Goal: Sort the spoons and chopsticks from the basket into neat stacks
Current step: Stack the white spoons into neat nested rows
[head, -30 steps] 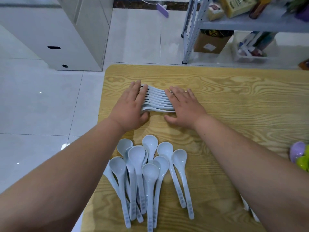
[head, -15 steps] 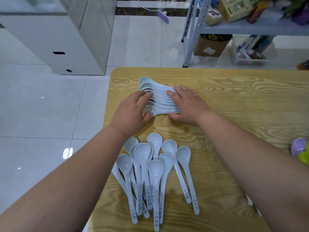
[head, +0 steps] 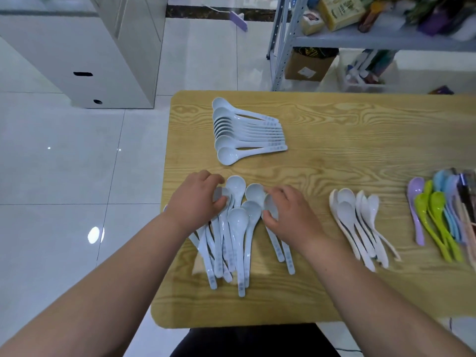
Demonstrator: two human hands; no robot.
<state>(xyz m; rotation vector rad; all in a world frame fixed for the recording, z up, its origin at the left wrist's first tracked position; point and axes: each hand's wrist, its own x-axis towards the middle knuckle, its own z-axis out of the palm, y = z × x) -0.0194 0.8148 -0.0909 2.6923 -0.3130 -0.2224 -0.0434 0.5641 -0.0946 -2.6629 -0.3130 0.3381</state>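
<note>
Both hands clamped: left hand curls round a bowl at the pile's 10 o'clock edge, right hand pinches one at 2 o'clock. Loose spoons sit at 6 o'clock on the table; nested row at 12, white spoons at 3. Likely light, stiff, slick plastic. Best grabbed by the bowl rim, since the handles overlap.
</note>
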